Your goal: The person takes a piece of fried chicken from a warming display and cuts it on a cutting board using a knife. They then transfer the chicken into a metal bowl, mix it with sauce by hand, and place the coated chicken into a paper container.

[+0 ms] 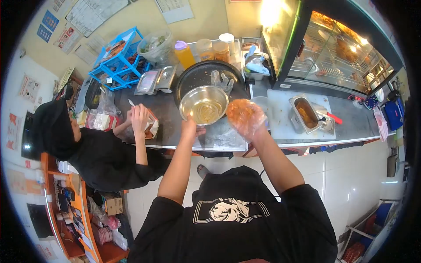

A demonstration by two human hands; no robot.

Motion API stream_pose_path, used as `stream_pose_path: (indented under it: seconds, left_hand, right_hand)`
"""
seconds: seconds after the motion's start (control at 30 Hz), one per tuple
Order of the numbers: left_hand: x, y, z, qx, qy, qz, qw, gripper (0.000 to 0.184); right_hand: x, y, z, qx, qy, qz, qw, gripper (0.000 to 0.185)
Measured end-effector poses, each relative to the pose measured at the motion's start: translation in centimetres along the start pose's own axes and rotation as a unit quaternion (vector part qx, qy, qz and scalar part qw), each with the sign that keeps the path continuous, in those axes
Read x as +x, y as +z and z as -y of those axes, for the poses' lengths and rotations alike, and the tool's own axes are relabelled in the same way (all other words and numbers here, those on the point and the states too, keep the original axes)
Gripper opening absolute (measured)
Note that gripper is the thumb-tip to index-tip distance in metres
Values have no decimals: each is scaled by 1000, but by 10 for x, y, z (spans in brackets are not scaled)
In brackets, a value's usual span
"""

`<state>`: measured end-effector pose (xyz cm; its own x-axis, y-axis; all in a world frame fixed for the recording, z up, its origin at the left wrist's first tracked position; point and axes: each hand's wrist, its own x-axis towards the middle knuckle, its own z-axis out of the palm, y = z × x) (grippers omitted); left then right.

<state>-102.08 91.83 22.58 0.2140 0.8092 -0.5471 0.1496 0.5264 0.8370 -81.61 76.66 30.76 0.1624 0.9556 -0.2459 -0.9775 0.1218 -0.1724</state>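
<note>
My left hand [190,130] grips the near rim of a shiny metal bowl [187,107], which is tilted so its inside shows, with a thin yellowish residue at the bottom. To its right, my right hand [253,128] is inside clear plastic, like a disposable glove. At that hand is a mass of orange-red saucy food [242,113]; its exact kind is unclear and it hides my fingers. Behind the bowl lies a large dark round tray [186,83], with a crumpled clear plastic glove [221,81] on it.
A co-worker [105,153] in black handles food in a paper container at the left. A metal pan of sauce [294,105] stands on a white cutting board [280,95], beside a red-handled utensil [334,118]. Behind are a glass food warmer [346,52] and a yellow squeeze bottle [184,56].
</note>
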Motion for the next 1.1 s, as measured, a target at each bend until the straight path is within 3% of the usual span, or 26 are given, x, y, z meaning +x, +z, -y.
stream_pose_path:
  seconds: [0.13, 0.17, 0.2, 0.27, 0.37, 0.4, 0.47, 0.57, 0.67, 0.77, 0.83, 0.93, 0.97, 1.1]
  left_hand:
    - [-6, 7, -3, 12, -24, -10, 1000, 76]
    - [2, 8, 1, 18, -16, -21, 999, 82]
    - [4, 9, 1, 18, -8, -22, 1000, 79]
    - [7, 14, -5, 18, 11, -23, 1000, 73]
    - [-10, 21, -22, 78, 30, -130, 988, 69]
    - [-15, 22, -17, 154, 169, -224, 947, 67]
    - [-22, 25, -9, 289, 422, -387, 767, 64]
    - [-70, 47, -53, 285, 438, -95, 847, 49]
    - [-47, 54, -76, 383, 432, 50, 815, 38]
    - [-24, 53, -85, 395, 507, 103, 759, 31]
    - [-32, 57, -104, 429, 466, 101, 767, 30]
    - [-30, 57, -119, 468, 442, 94, 759, 27]
    - [-27, 58, -120, 479, 441, 92, 753, 26]
    - [-12, 66, -119, 560, 481, 125, 663, 25]
  right_hand:
    - [63, 22, -12, -85, -24, -5, 996, 28]
    - [99, 7, -15, -165, 0, 19, 986, 27]
    - [129, -11, -21, -316, 14, 22, 948, 24]
    - [171, -32, -31, -592, 38, 29, 805, 19]
    - [183, -9, -46, -440, 119, -59, 888, 17]
    - [187, -7, -49, -445, 97, -74, 887, 18]
    - [196, -6, -52, -454, 50, -102, 884, 19]
    - [173, 19, -45, -432, 151, -150, 876, 18]
    - [216, -55, -40, -421, 40, -82, 902, 18]
    - [223, -75, -39, -300, 88, 53, 948, 18]
    - [214, -67, -41, -244, 113, 117, 956, 19]
    - [197, -45, -43, -260, 48, -30, 964, 18]
    - [169, -14, -42, -256, 28, -45, 965, 19]
    - [176, -25, -51, -182, -25, -72, 980, 19]
